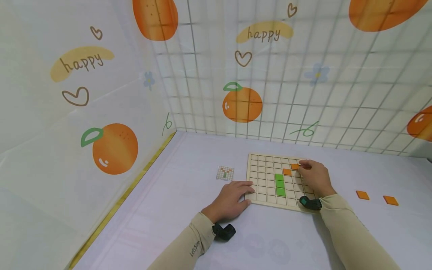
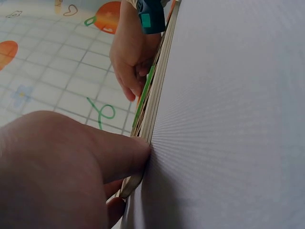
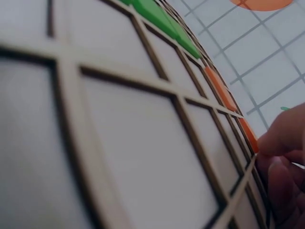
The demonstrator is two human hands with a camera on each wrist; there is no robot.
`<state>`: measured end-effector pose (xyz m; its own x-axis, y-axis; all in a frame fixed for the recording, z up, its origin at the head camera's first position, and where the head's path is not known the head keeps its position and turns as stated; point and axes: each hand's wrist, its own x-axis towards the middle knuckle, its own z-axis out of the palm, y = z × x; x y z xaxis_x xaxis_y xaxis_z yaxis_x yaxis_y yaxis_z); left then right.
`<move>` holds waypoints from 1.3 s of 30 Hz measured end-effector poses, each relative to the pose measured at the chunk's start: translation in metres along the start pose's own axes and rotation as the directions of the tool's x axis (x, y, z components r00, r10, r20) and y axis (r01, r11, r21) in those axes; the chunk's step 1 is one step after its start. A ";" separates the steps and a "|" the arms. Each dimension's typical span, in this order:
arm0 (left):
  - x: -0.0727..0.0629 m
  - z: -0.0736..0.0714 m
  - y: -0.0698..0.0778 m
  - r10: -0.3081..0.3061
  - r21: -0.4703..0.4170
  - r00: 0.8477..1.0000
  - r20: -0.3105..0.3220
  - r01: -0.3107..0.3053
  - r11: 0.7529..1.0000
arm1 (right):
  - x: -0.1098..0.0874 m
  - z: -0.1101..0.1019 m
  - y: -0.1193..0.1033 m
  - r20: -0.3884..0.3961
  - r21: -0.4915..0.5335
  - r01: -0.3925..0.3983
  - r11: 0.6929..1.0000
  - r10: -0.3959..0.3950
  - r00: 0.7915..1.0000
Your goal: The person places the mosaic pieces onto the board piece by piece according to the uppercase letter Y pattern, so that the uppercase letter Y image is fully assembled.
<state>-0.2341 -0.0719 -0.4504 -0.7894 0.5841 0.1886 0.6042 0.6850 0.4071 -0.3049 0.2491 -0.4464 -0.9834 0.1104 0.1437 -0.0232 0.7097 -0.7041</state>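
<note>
A pale wooden grid board (image 1: pixel 264 200) lies on the table, its cells partly filled. Three green square tiles (image 1: pixel 279 183) form a column in it, and one orange tile (image 1: pixel 287 171) sits up and to the right of them. Further up and right is another orange tile (image 1: pixel 294 167). My right hand (image 1: pixel 315 176) pinches this one at its edge with thumb and fingertips; the right wrist view shows the fingertips right at the tile (image 3: pixel 249 135). My left hand (image 1: pixel 231 200) rests at the board's near left corner, fingers extended over the rim and thumb (image 2: pixel 126 155) against the edge.
A small pattern card (image 1: pixel 225 173) with coloured squares lies left of the board. Two loose orange tiles (image 1: pixel 362 195) lie to the right of the board. A printed curtain with oranges (image 1: pixel 242 105) hangs behind the table and along its left side.
</note>
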 end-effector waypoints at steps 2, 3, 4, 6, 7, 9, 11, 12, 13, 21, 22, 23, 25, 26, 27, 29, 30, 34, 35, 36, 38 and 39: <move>0.000 0.000 0.000 0.002 0.001 1.000 0.001 -0.002 1.000 | 0.000 0.001 0.000 -0.001 -0.001 -0.003 1.000 0.003 1.000; 0.000 0.000 0.000 0.003 0.001 1.000 0.001 -0.003 1.000 | -0.001 0.001 0.000 -0.002 -0.001 -0.002 1.000 0.002 1.000; 0.000 0.000 0.000 0.004 0.001 1.000 0.002 -0.004 1.000 | -0.001 0.001 0.001 -0.003 0.000 -0.001 1.000 0.001 1.000; 0.000 0.000 0.000 0.006 0.000 1.000 0.003 -0.006 1.000 | -0.001 0.001 0.001 -0.007 0.000 0.004 1.000 -0.004 1.000; 0.000 0.000 0.000 0.006 -0.001 1.000 0.003 -0.006 1.000 | -0.002 0.001 0.000 -0.010 0.003 0.005 1.000 -0.005 1.000; 0.000 0.000 -0.001 0.005 0.003 1.000 -0.001 -0.005 1.000 | -0.002 0.002 0.000 -0.013 0.012 0.006 1.000 -0.006 1.000; 0.000 0.000 -0.001 0.004 0.004 1.000 -0.006 -0.004 1.000 | -0.001 0.003 0.000 -0.016 0.021 0.005 1.000 -0.004 1.000; 0.000 0.000 -0.002 0.004 0.004 1.000 -0.009 -0.004 1.000 | -0.001 0.003 0.000 -0.015 0.025 0.003 1.000 -0.002 1.000; 0.000 0.000 -0.002 0.006 0.004 1.000 -0.011 -0.006 1.000 | -0.001 0.004 0.000 -0.013 0.028 -0.001 1.000 0.001 1.000; 0.000 0.001 -0.003 -0.001 -0.003 1.000 -0.006 0.001 1.000 | -0.001 0.002 0.001 -0.004 0.003 0.015 1.000 -0.015 1.000; 0.000 0.002 -0.003 0.000 -0.003 1.000 -0.006 0.000 1.000 | -0.001 0.002 0.000 -0.004 0.001 0.010 1.000 -0.010 1.000; 0.001 0.002 -0.003 0.000 -0.003 1.000 -0.005 0.000 1.000 | -0.001 0.002 0.000 -0.005 -0.003 0.005 1.000 -0.005 1.000; 0.001 0.003 -0.003 0.001 -0.003 1.000 -0.005 -0.001 1.000 | -0.001 0.001 -0.001 -0.007 -0.013 0.001 1.000 -0.001 1.000; 0.001 0.003 -0.003 0.002 -0.003 1.000 -0.005 -0.002 1.000 | -0.001 0.001 -0.001 -0.010 -0.021 0.003 1.000 -0.003 1.000; 0.001 0.003 -0.003 0.002 -0.002 1.000 -0.006 -0.003 1.000 | -0.001 0.001 -0.002 -0.012 -0.029 0.006 1.000 -0.006 1.000; 0.001 0.003 -0.003 0.004 -0.003 1.000 -0.007 -0.004 1.000 | -0.001 0.001 -0.003 -0.016 -0.044 0.016 0.999 -0.017 1.000; 0.001 0.003 -0.003 0.004 -0.003 1.000 -0.008 -0.004 1.000 | 0.000 0.001 -0.003 -0.018 -0.053 0.024 0.998 -0.025 1.000; 0.001 0.003 -0.003 0.004 -0.002 1.000 -0.009 -0.004 1.000 | 0.001 0.001 -0.003 -0.015 -0.074 0.038 0.997 -0.039 0.999; 0.001 0.003 -0.003 0.003 -0.003 1.000 -0.008 -0.003 1.000 | 0.001 0.001 -0.002 -0.013 -0.077 0.037 0.996 -0.038 0.999; 0.001 0.003 -0.003 0.002 -0.002 1.000 -0.007 -0.002 1.000 | 0.001 0.001 -0.002 -0.012 -0.078 0.036 0.996 -0.037 0.999; 0.001 0.003 -0.003 0.003 0.000 1.000 -0.006 -0.003 1.000 | 0.001 0.001 -0.003 -0.009 -0.075 0.027 0.997 -0.028 1.000; 0.001 0.003 -0.003 0.003 0.002 1.000 -0.005 -0.003 1.000 | 0.000 0.001 -0.004 -0.008 -0.072 0.025 0.997 -0.026 1.000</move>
<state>-0.2364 -0.0723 -0.4543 -0.7879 0.5843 0.1946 0.6071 0.6838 0.4047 -0.3054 0.2456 -0.4449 -0.9810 0.0977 0.1676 -0.0349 0.7608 -0.6481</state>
